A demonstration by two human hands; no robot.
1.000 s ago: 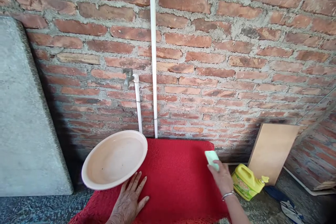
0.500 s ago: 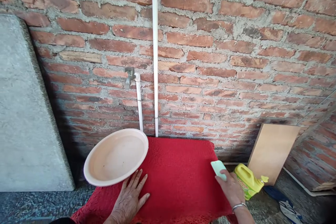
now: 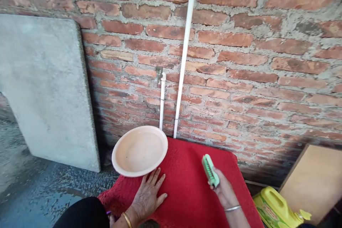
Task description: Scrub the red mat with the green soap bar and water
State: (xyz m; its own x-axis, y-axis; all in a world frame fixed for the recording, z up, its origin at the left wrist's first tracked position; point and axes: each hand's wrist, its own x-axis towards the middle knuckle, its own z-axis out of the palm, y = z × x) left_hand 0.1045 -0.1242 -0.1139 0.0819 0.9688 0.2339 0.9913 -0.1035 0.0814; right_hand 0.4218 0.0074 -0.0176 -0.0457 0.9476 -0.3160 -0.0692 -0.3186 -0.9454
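My left hand [image 3: 148, 197] lies flat on a red, fuzzy cloth [image 3: 187, 188], fingers spread, its fingertips by the rim of a pale pink basin [image 3: 140, 151]. The basin sits at the cloth's far left corner and holds only small dark specks. In my right hand [image 3: 223, 189] is a light green scrub brush [image 3: 210, 171], gripped at its near end. Its bristle side faces left and partly toward me, and the brush appears held above the cloth. Part of the cloth's near edge is hidden by my left arm.
A brick wall [image 3: 224, 39] with a tap [image 3: 158, 73] and white pipes [image 3: 184, 53] stands behind. At left leans a grey slab [image 3: 56, 85] over wet floor. To the right are a yellow jug [image 3: 275, 208] and a tan board [image 3: 315, 181].
My right hand has brought the brush left, away from the cloth's right side, and turned it so the bristles show. My left hand stays flat by the basin. The view has swung left.
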